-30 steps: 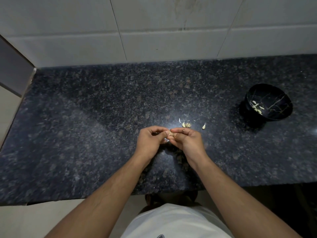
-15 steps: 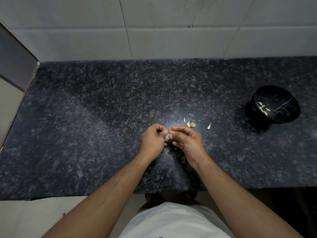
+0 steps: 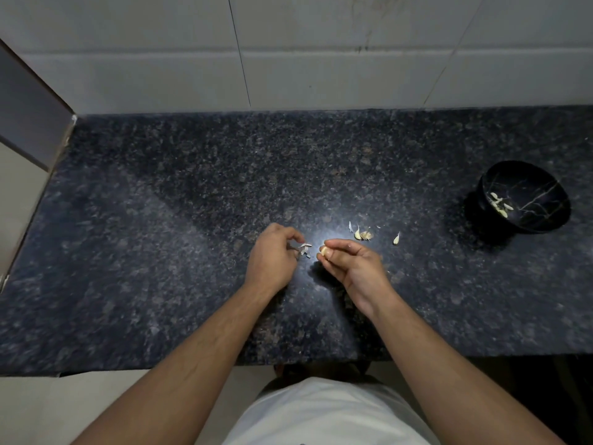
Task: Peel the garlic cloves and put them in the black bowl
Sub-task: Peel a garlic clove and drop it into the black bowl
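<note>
My right hand pinches a pale garlic clove between thumb and fingertips, just above the dark granite counter. A short gap to the left, my left hand pinches a scrap of white garlic skin. Loose cloves and skin bits lie on the counter just behind my right hand, and one more clove lies a little to their right. The black bowl stands at the far right and holds several peeled cloves.
A tiled wall rises behind the counter. A grey panel closes off the counter's left end. The counter's front edge runs just below my forearms.
My hands, joined on the clove before, have pulled apart. The left one has come away with a piece of skin, and the right one keeps the clove.
</note>
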